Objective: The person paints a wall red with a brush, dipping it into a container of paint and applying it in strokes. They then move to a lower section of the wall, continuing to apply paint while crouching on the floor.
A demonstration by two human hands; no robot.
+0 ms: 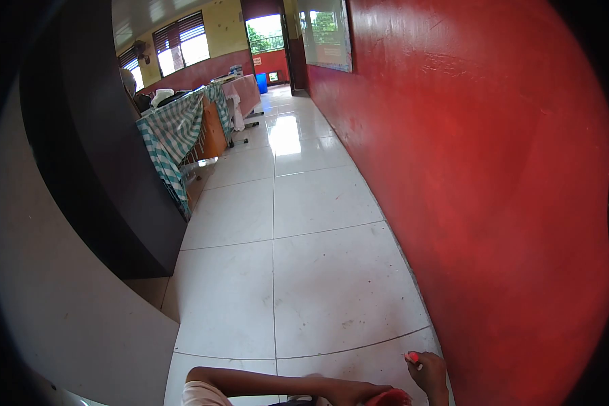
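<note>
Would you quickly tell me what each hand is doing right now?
Left hand: cannot tell; it rests by something red, fingers hidden.
Right hand: closed on a small pink thing.

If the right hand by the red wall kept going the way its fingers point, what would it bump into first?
Probably the red wall. The right hand reaches up and slightly left beside the wall's base, over the white floor tiles; depth is unclear, so it might only skim along.
</note>
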